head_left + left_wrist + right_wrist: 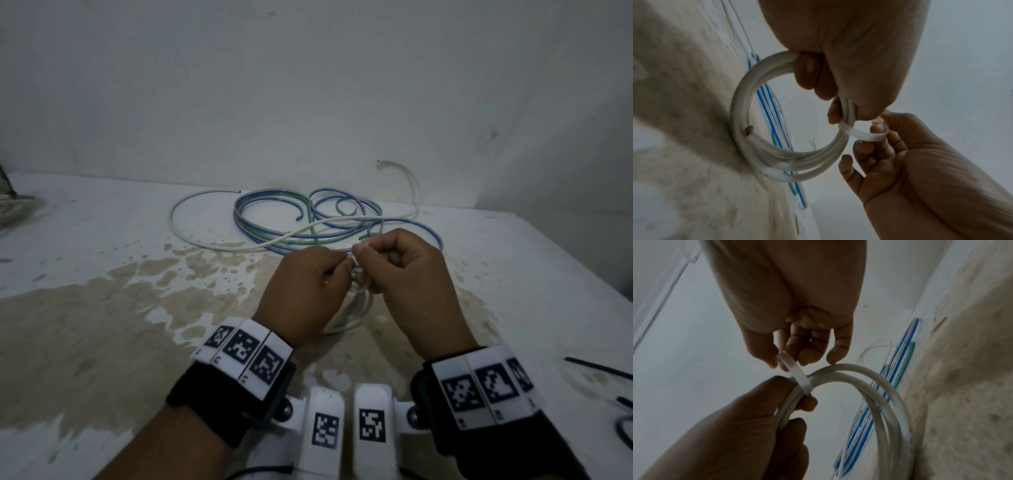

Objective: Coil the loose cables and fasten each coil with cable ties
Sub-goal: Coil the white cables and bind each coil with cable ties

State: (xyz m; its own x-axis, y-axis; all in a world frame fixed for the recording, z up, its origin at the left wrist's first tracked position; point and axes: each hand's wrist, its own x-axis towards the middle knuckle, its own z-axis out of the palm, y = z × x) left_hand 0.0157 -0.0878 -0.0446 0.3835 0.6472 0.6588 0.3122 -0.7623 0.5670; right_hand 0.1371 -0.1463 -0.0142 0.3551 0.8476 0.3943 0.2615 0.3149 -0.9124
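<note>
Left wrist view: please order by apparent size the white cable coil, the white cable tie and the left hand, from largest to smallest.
1. left hand, though it is nearest the camera, so its lead over the coil is unsure.
2. white cable coil, gripped by that hand.
3. white cable tie, clearly smallest, a short band looped round the coil and pinched by the right hand.
</note>
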